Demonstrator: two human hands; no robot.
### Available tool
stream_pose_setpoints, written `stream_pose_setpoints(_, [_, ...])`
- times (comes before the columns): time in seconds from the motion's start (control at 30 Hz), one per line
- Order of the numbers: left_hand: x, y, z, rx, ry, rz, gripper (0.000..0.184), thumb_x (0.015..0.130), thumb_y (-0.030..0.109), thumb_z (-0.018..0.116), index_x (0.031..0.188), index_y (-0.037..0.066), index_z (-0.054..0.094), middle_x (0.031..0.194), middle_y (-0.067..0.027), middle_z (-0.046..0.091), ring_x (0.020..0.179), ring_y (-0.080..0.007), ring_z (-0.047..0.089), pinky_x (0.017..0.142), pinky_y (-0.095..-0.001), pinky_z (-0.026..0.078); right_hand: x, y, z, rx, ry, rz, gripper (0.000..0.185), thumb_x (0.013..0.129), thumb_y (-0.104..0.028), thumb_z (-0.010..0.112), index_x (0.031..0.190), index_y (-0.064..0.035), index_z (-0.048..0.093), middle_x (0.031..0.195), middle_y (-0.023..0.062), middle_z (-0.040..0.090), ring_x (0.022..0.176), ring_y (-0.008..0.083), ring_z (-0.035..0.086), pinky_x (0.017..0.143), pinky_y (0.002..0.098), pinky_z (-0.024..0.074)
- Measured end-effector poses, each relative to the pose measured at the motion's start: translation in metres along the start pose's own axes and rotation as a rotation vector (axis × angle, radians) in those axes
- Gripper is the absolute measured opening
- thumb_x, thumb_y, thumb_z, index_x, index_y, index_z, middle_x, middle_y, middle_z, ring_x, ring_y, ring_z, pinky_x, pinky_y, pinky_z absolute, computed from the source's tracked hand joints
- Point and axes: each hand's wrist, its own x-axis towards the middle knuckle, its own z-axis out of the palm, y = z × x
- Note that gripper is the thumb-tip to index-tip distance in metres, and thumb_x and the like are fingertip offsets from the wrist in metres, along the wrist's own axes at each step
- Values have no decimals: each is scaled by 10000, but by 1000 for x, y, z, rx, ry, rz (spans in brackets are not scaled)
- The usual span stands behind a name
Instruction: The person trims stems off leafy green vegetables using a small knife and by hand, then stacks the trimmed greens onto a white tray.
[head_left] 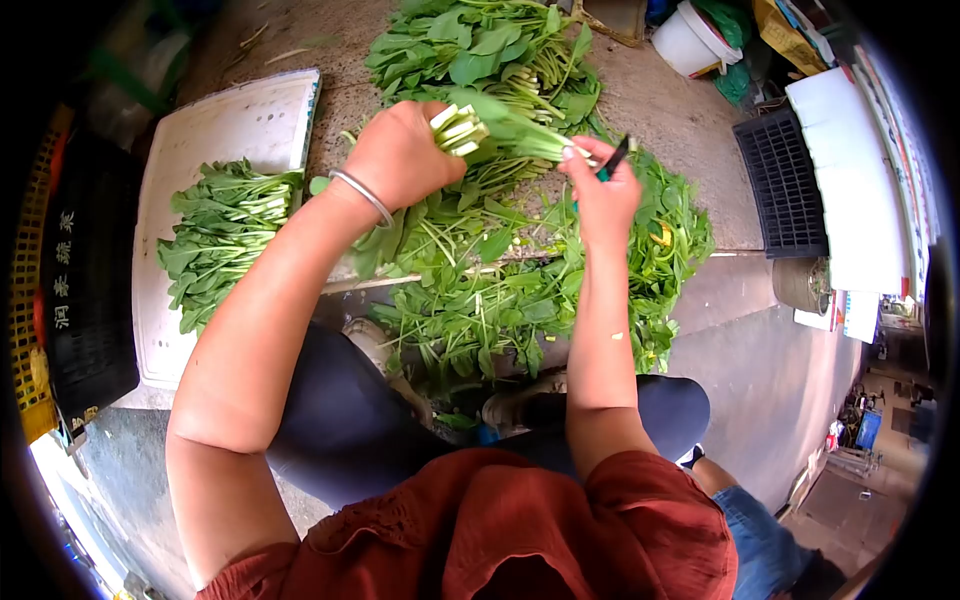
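Note:
My left hand (405, 150), with a metal bangle at its wrist, is closed around a bunch of greens (459, 130), cut pale stem ends facing right. My right hand (605, 190) pinches the stem end of one leafy stalk (520, 132) and also holds a small dark-bladed knife (616, 158) with a green handle. The stalk's leaves reach back toward the bunch. Behind my hands lies a heap of leafy greens (480, 50). Loose leaves and trimmings (500, 300) spread below and between my hands.
A white foam tray (230, 105) at left bears bundled greens (225, 235). Black crates stand at far left (90, 290) and right (785, 185). A white bucket (690, 42) is at the back right. Another person's leg (755, 530) shows at lower right.

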Motion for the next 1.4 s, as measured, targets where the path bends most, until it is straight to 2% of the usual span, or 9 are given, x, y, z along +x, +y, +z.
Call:
stream_pose_setpoints(0.03, [2,1,3,0,4,6,280,610,203,654,846,59,611,743,-163,619,715,-321,599,679,-368,485,-3,-3,3,-126,-27,-23,198,741,-96,683,926,-49,629,758,39,623,623,68,572,464,167,384])
stream_pose_setpoints(0.1, [2,0,9,-159,43,187,253,651,135,656,883,44,608,719,-115,611,619,-172,575,632,-297,464,-10,-1,8,-146,-55,-146,181,729,-88,694,899,-63,637,764,20,620,610,44,547,486,166,386])
stream_pose_setpoints(0.13, [1,3,9,-113,17,207,253,674,86,642,922,49,607,760,-88,624,660,-118,570,663,-267,466,-14,-5,10,-210,-86,-179,195,715,-90,702,894,-61,629,769,7,615,634,47,536,534,179,410])
stream_pose_setpoints(0.27, [1,1,19,-265,-99,241,321,685,36,652,1000,57,595,859,-32,636,762,-70,566,730,-232,464,-32,-31,18,-126,-157,-119,214,715,-98,710,892,-31,608,779,1,611,644,48,531,559,181,426])
stream_pose_setpoints(0.43, [0,5,20,-507,-190,242,331,681,54,707,985,27,578,884,-11,625,776,-57,553,722,-223,462,-36,-51,23,242,-187,17,233,727,-65,695,923,9,595,758,46,613,590,84,577,431,163,365])
stream_pose_setpoints(0.7, [-6,17,16,-634,-97,201,344,660,91,734,946,16,560,854,-12,609,750,-69,549,688,-234,469,-36,-68,30,302,-246,33,329,737,-63,685,1019,26,541,724,42,590,604,105,589,423,165,367])
stream_pose_setpoints(0.87, [-2,12,17,-644,-76,135,333,631,116,729,914,23,580,843,-41,621,740,-107,569,707,-261,474,-28,-70,22,569,-382,176,384,885,-321,495,1051,25,520,913,116,573,704,151,593,412,181,368])
stream_pose_setpoints(1.17, [-3,9,18,-611,-45,130,308,624,112,714,889,16,589,828,-52,630,739,-127,586,695,-269,476,-26,-58,31,650,-326,257,262,840,-177,587,1000,27,542,851,67,570,648,147,606,381,170,343])
stream_pose_setpoints(1.4, [-3,8,18,-635,-55,140,257,666,63,696,889,19,576,804,-15,607,700,-82,549,636,-243,462,-23,-51,36,638,-290,254,246,826,-147,604,996,20,545,837,55,576,636,141,598,385,167,342])
